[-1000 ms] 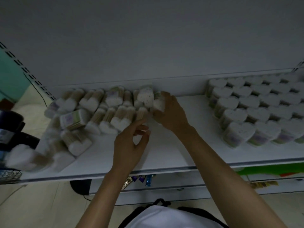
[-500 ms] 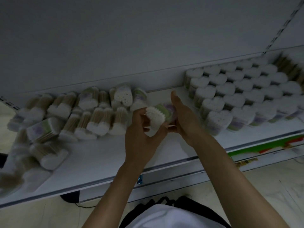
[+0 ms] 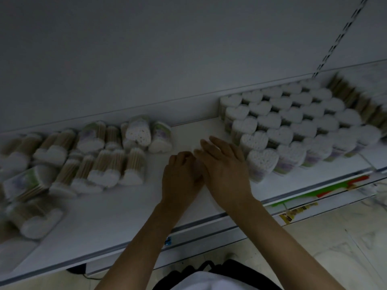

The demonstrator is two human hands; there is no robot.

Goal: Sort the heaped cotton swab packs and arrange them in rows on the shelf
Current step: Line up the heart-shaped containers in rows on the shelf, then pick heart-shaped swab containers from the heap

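Dozens of heart-shaped cotton swab packs (image 3: 293, 126) stand in rows at right on the shelf (image 3: 104, 216), a heap (image 3: 94, 160) at left, labels blurred. Between, left hand (image 3: 181, 181) curls, grasp hidden; right hand (image 3: 226, 172) lies straight-fingered.

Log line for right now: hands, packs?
left hand: fingers curled, grip unclear | right hand: fingers straight | heaped packs: left | rows: right
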